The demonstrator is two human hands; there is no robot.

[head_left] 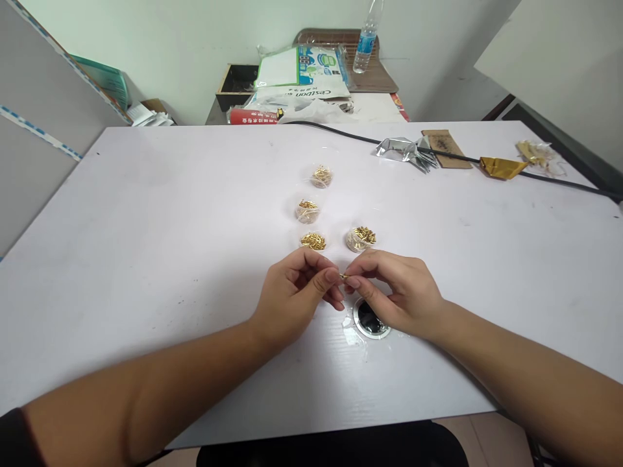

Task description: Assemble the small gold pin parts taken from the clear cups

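My left hand (296, 292) and my right hand (402, 292) meet fingertip to fingertip over the white table (146, 259). Between them is a small gold-coloured piece (344, 276), pinched by the thumb and forefinger of each hand. Just beyond my left hand sits a clear cup of gold pieces (313, 241); another cup of gold pieces (361, 239) stands beyond my right hand. Farther back are a third cup (307, 211) and a fourth cup (322, 176), both holding thin gold pieces. Partly under my right hand lies a round black hole with a silver rim (370, 319).
A black cable (341, 133) crosses the table's back right, by silver foil (406, 152), brown cardboard (446, 149), a gold packet (501, 168) and a clear bag (538, 155). Behind the table stand a water bottle (366, 45), plastic packages (304, 68) and a dark box (233, 87).
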